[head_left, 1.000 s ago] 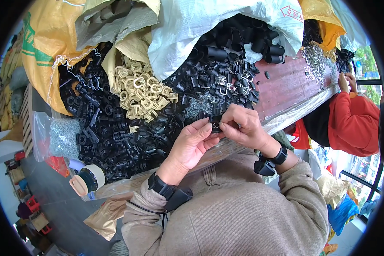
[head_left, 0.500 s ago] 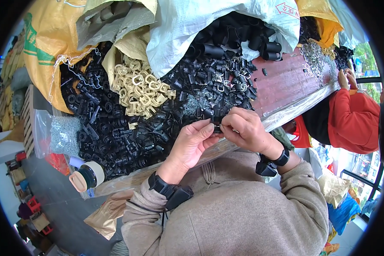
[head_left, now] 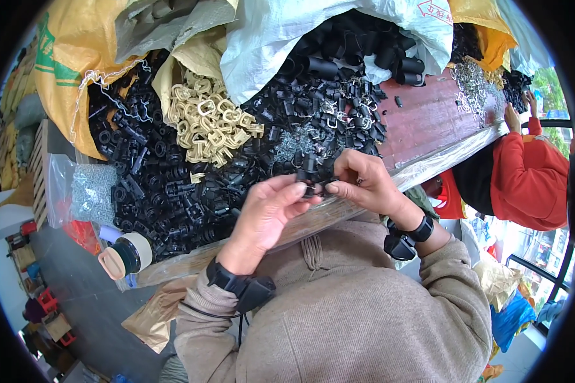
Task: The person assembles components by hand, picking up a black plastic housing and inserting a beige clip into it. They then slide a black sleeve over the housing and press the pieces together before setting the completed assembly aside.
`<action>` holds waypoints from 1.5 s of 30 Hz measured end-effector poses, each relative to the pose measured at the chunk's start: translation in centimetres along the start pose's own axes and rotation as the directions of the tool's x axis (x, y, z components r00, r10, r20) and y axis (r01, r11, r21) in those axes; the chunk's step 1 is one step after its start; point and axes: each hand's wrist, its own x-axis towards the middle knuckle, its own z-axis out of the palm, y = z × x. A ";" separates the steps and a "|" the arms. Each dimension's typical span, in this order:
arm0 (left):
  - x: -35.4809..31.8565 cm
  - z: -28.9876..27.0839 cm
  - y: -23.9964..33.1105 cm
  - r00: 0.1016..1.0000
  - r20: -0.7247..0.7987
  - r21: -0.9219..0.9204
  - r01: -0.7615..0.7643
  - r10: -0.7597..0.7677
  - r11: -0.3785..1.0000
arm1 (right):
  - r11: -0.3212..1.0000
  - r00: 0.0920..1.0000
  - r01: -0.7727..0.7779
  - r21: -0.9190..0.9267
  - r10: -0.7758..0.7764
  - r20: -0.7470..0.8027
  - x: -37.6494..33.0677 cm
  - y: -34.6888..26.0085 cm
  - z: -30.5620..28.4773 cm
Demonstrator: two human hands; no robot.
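A: We have the big heap of black plastic parts (head_left: 172,185) spread over the surface (head_left: 428,121), with sacks behind it and the cream-coloured buckles (head_left: 211,124) lying on top toward the far edge. Where's our piece?

B: At the near edge of the surface, between our hands. The small black clip (head_left: 312,185) is pinched by the left hand (head_left: 265,214) from below and the right hand (head_left: 364,185) from the side, both closed on it with fingertips

A: So, in our judgement, we should keep the grip at the tips, so the joint stays in sight, and press squarely

B: And hold it over the heap, so a slipped part lands there, not off the edge
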 end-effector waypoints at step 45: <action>1.1 -0.5 -2.0 0.996 -0.023 -0.007 0.083 -0.083 0.997 | 0.949 0.984 -0.173 0.262 0.175 0.017 0.4 0.1 1.2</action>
